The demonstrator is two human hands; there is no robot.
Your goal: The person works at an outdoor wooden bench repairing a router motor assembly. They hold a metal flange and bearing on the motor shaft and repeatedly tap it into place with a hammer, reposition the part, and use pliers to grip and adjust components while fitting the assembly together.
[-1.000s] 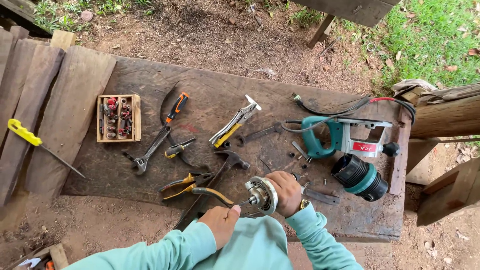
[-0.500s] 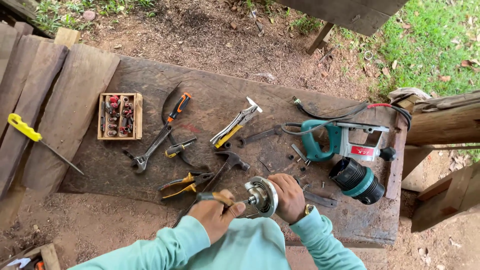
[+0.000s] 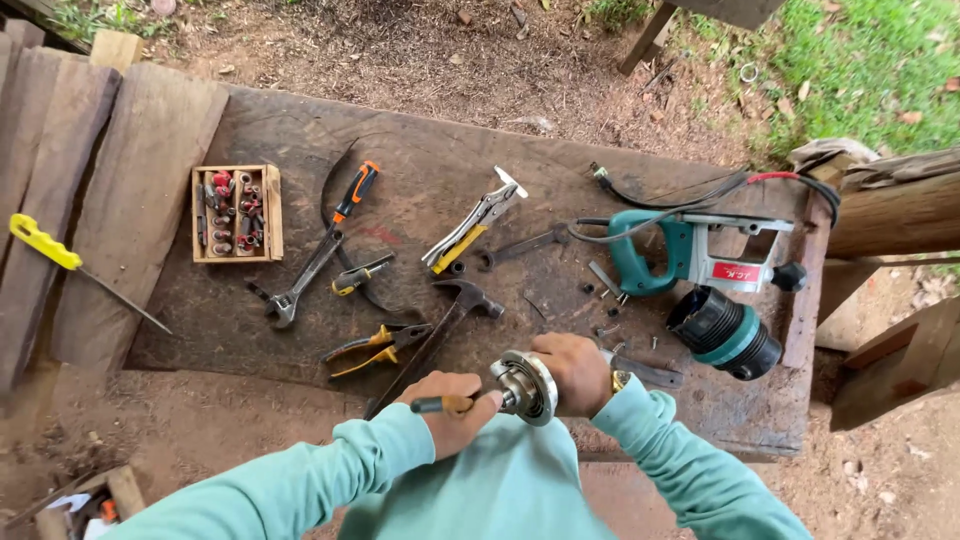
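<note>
My right hand [image 3: 572,372] grips a round metal motor part [image 3: 528,387] at the near edge of the dark wooden workbench [image 3: 300,130]. My left hand [image 3: 452,410] holds a yellow-handled tool [image 3: 440,404] whose tip points into that part. Both arms wear light teal sleeves. A hammer [image 3: 455,310] lies just beyond my left hand, with orange-handled pliers [image 3: 375,347] to its left. The teal power tool body [image 3: 690,255] and its black and teal housing [image 3: 727,333] lie to the right of my right hand.
On the bench: a small wooden box of router bits [image 3: 236,213], an adjustable wrench [image 3: 300,285], an orange-handled screwdriver [image 3: 355,192], locking pliers [image 3: 475,225], loose screws. A yellow-handled saw [image 3: 70,265] rests on planks at left. Bare dirt and grass lie beyond.
My left hand picked up the yellow-handled tool from beside the pliers and brought it to the metal part. My right hand stayed on the part.
</note>
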